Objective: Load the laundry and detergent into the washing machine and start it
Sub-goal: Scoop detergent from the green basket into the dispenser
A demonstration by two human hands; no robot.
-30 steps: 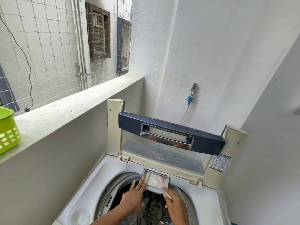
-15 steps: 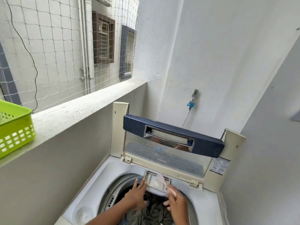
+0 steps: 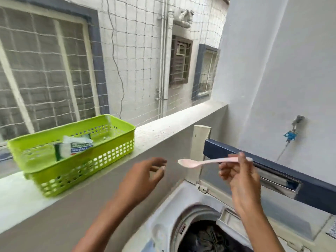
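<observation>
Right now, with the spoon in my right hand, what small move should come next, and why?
Probably carry the spoon in the right hand over to the basket. Its bowl looks empty and points that way, the detergent packet lies in the basket, and the open left hand reaches toward it. Laundry is in the washer.

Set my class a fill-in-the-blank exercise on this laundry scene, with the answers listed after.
1. The right hand pinches a pink ____ by its handle.
2. The detergent packet lies in a ____ basket on the ledge.
3. The washing machine has its lid ____, with dark laundry inside.
4. The left hand holds ____.
Answers: spoon, green, open, nothing.
</observation>
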